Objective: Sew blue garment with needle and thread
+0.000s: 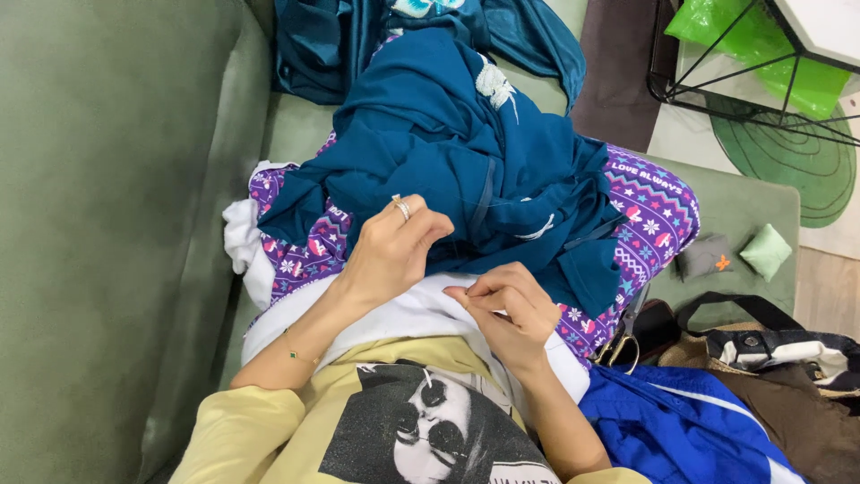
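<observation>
Left hand: we see our left hand curled nearly closed, fingertips pinched together against the teal garment.
Right hand: our right hand is also pinched shut, thumb and forefinger meeting just beside the garment's near edge; whether they grip a needle or thread we cannot tell.
Garment: heaped on our lap over the purple patterned blanket.
Edges: the green sofa flanks our left; a bag sits to our right.
</observation>
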